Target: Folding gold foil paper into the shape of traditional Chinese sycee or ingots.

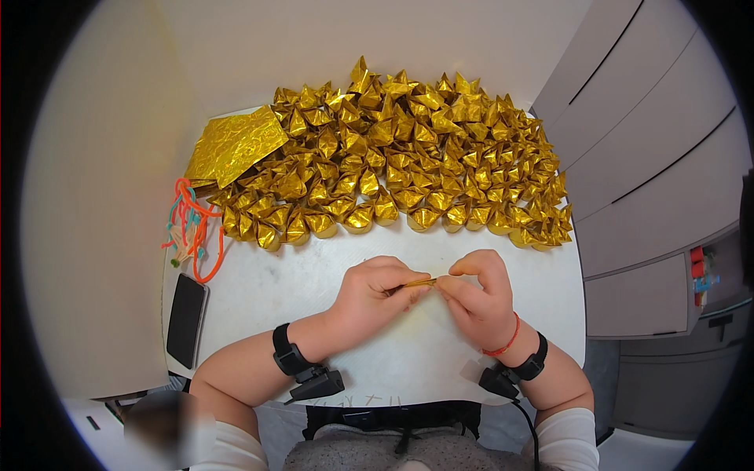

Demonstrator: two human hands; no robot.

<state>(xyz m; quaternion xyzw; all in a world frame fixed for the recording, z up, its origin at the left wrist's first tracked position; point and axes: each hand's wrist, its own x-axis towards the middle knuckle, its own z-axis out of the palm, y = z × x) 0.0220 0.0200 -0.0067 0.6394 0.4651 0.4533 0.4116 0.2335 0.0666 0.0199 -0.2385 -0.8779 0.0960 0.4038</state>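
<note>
near the front edge of the white table (259, 298), both hands pinch one thin gold foil strip (422, 282). its long axis runs left-right between them, left hand (375, 294) and right hand (479, 298) clamped on opposite ends, equally close. folded gold pieces (400, 157) pile along the back edge.

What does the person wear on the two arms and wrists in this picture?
Both forearms are bare, with pale sleeves pushed up near the elbows. The left hand has a black wristband with a small black device. The right hand has a thin red string bracelet, a black band and a cabled device.
</note>
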